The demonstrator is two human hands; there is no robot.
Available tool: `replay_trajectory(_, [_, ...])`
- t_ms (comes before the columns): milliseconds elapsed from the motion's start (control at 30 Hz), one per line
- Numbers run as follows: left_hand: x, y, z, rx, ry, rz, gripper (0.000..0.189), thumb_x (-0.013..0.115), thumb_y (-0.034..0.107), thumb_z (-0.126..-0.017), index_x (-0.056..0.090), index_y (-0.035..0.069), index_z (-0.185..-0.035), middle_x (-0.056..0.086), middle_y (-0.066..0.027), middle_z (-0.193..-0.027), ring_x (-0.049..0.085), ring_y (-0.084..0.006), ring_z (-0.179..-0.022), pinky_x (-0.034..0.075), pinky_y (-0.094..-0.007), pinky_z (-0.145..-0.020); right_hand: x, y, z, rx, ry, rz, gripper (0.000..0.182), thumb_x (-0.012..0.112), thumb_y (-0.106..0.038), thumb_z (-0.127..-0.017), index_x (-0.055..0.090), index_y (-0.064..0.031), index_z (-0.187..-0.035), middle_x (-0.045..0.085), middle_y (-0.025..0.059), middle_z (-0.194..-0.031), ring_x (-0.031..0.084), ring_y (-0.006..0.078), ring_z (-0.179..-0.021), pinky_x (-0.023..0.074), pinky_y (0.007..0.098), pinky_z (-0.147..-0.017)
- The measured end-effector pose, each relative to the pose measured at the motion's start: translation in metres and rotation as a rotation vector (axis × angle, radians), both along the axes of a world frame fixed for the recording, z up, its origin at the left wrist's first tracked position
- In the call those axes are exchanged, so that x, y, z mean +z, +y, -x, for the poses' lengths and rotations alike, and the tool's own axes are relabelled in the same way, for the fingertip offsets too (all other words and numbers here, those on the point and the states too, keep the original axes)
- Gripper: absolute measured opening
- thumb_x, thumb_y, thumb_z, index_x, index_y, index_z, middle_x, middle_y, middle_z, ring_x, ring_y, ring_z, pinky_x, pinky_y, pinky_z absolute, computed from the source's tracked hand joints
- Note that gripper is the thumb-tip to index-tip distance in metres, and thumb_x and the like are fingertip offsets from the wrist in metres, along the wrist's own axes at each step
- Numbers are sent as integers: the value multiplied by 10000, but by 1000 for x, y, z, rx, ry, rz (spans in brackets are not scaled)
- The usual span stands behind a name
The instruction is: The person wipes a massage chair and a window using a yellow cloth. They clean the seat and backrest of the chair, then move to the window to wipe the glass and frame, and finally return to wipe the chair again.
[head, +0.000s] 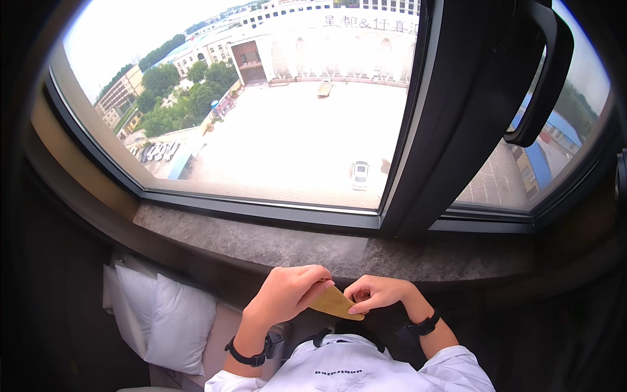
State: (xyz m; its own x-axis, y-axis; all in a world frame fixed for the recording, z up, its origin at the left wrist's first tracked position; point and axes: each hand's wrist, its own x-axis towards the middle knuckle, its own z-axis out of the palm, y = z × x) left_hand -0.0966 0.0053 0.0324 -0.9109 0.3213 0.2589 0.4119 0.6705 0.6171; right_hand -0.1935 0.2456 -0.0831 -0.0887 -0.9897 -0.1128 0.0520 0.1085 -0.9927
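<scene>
A flat, tapering mustard-yellow piece (334, 301), perhaps folded cloth or paper, is stretched between my two hands in front of my chest. My left hand (289, 291) grips its upper left end, with the thumb lying along the near side. At the narrow lower right tip, my right hand (379, 294) pinches it between thumb and fingers. The left fingers hide part of the piece. Both hands hover just on the near side of the stone windowsill (254, 240).
Beyond the sill stands a dark-framed window (274, 208) with a black handle (551, 88) at upper right. White pillows (181, 323) lie on a pale seat or bed (230, 333) at lower left. A black band with a small device is on each wrist.
</scene>
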Motion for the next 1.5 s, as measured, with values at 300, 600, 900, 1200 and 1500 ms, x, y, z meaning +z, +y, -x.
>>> replay_trajectory(300, [27,24,39,-47,51,73,105,776,136,-870,706,77,-921,666,-59,-739,636,-246,-619,500,-352,-600,-1,25,17,-238,-157,43,372,676,-124,-989,609,-35,-1344,461,-54,-709,402,38,-629,356,222,-601])
replay_trajectory(600, [10,-7,47,38,233,-83,123,789,94,-826,725,68,-928,683,-47,-744,622,-225,-634,492,-367,-701,-8,-13,19,-792,-300,131,108,606,-61,-1021,666,-16,-1098,617,-10,-729,505,25,-531,387,191,-465])
replay_trajectory(900, [-2,-73,36,21,74,-238,306,851,68,-756,780,65,-1054,704,-91,-751,652,-213,-607,472,-303,-552,37,-51,41,-976,225,75,139,733,-86,-944,733,6,-1049,627,-42,-692,463,-16,-579,366,178,-523])
replay_trajectory(1200, [-2,-146,68,-30,267,-193,251,808,15,-788,779,70,-1031,718,-78,-803,661,-230,-685,540,-310,-636,71,-69,40,-859,260,-9,126,730,-100,-948,718,-1,-1024,619,-29,-647,535,24,-514,411,188,-494])
replay_trajectory(1500, [4,-150,99,123,496,-100,138,689,-17,-864,699,43,-988,644,-94,-828,609,-268,-719,476,-358,-630,64,-117,32,-1048,156,39,174,734,-75,-939,702,38,-1068,744,74,-866,702,99,-755,559,235,-655])
